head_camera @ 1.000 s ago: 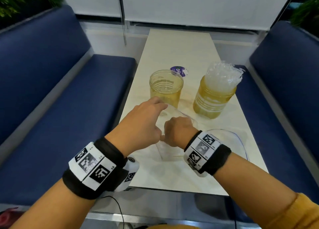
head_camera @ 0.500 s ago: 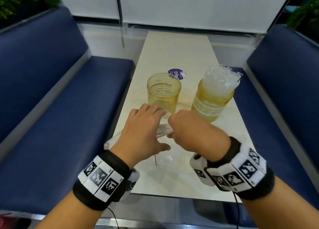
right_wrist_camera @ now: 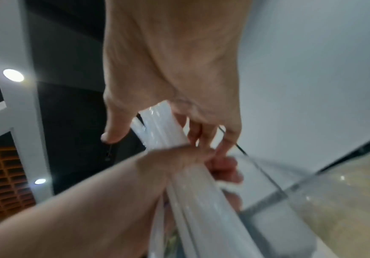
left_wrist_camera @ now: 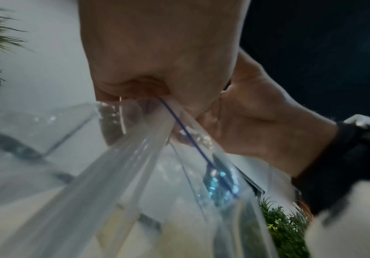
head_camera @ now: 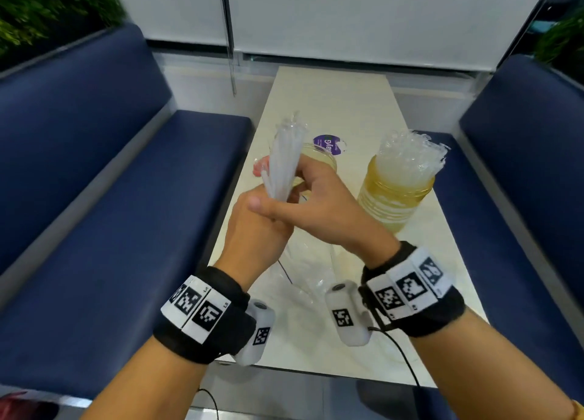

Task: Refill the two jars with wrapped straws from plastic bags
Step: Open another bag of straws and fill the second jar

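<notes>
From the head view, both hands have come up off the pale table [head_camera: 331,103] since half a second ago, when they lay low over the flat clear bag. Now the left hand [head_camera: 256,233] is fisted round the base of a bundle of wrapped straws [head_camera: 284,163], held upright in front of the empty jar [head_camera: 322,160], which the bundle and fingers largely hide. The right hand [head_camera: 316,204] crosses over the left, fingers curled round the bundle's middle, thumb stretched toward the left knuckles. The straws are thin, white and glossy in crinkled film. Right of the empty jar stands the full jar [head_camera: 395,198], amber ribbed plastic, bristling with wrapped straws. A round purple sticker [head_camera: 328,144] lies just behind the empty jar. The limp clear plastic bag [head_camera: 303,277] hangs below the hands toward the table.

The left wrist view shows the left hand [left_wrist_camera: 162,57] clenched tight on gathered clear film, the plastic bag [left_wrist_camera: 179,183] falling away beneath it with a thin blue line along it; the picture is blurred.

In the right wrist view, the right hand [right_wrist_camera: 170,73] curls its fingers [right_wrist_camera: 230,137] about the smooth white wrapped straws [right_wrist_camera: 159,125], the thumb held off them, and the left hand [right_wrist_camera: 179,157] grips them just below.
</notes>
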Tool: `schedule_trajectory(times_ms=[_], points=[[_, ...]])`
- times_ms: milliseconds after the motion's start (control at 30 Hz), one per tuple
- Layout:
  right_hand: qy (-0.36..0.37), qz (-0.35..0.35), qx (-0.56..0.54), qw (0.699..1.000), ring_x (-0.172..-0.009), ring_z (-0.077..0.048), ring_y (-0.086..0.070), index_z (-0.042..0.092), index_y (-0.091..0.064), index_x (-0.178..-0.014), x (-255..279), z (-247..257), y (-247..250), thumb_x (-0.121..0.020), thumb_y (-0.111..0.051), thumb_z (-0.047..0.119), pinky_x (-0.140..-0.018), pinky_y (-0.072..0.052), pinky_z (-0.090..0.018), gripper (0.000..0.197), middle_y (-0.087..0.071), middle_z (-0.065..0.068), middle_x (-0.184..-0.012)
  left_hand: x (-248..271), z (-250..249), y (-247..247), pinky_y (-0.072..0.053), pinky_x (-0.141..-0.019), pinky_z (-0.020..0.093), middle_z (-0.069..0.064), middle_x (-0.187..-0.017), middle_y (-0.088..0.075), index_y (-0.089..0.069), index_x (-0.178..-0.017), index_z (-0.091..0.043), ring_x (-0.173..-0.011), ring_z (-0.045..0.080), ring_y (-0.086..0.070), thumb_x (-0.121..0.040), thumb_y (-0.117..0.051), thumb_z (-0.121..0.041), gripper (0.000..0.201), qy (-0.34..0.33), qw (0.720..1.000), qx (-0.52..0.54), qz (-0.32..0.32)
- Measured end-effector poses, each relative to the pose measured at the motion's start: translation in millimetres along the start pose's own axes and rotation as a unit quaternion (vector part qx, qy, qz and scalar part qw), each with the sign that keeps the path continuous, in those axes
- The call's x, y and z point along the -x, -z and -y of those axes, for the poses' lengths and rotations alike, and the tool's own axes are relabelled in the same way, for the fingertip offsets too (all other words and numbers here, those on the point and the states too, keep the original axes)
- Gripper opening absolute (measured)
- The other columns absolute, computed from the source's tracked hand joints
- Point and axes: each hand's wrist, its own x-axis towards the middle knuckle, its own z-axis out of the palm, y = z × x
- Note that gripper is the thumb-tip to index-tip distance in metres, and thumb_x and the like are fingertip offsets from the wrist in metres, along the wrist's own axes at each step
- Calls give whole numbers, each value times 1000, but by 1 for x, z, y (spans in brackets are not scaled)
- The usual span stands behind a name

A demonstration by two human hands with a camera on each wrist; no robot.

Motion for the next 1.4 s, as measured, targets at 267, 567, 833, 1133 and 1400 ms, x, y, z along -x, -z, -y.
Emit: schedule_trajectory(times_ms=[267,567,833,1133,1400], points=[[58,-108,-111,986,-59,-22,-69,1,-58,-86,-23,13,-16,-105,-50,21,-66,-55,-38,29,-67,-11,-62,12,-5,18,-46,-52,23,-8,-79,-65,-63,-92,-23,-69,9,-64,-67,-83,-48,41,13,999,-7,51],[229,-227,-256,911,-58,-20,-50,7,-47,-93,-96,61,76,-108,-38,15,-64,-49,-38,19,-50,-2,-67,14,3,49,-52,-81,22,-17,-121,-55,-60,-131,-23,-99,3,-63,-74,-76,-12,60,-4,992,-110,54],[54,-226,-61,971,-74,-15,-58,10,-53,-110,-161,-69,39,-106,-46,28,-73,-52,-30,20,-58,-5,-81,4,6,80,-42,-73,-3,-7,-121,-60,-62,-129,-16,-99,-11,-59,-78,-63,7,56,-4,998,-61,-7],[-160,-206,17,965,-122,-21,-58,5,-59,-135,-156,-132,26,-79,-85,16,-101,-45,-24,62,-62,-8,-133,-8,1,81,-39,-73,-6,-7,-128,-58,-60,-133,-14,-93,-33,-46,-81,-61,7,56,-33,997,-69,3],[40,-290,188,938,-104,-16,-61,22,-68,-111,-126,-50,46,-81,-76,38,-93,-52,-35,34,-65,2,-110,-20,-2,64,-40,-70,-5,-6,-129,-56,-58,-135,-16,-93,-10,-56,-84,-60,4,55,-10,997,-72,19]])
